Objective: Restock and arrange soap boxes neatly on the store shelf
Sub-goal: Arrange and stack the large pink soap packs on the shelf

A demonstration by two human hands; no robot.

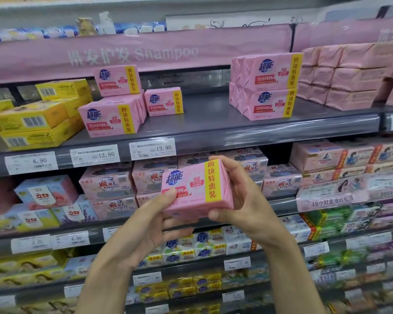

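While gripping a pink soap pack [196, 189] with the left hand [145, 225] at its lower-left corner and the right hand [243, 200] round its right end, hovers below the bare middle of the grey shelf [202, 118]. Likely mid-restock; needs lifting into that gap, label forward. Showing there: three matching packs [110, 120] left, two stacked right.

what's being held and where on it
A pink rectangular soap pack: left hand at its lower left corner, right hand around its right end.
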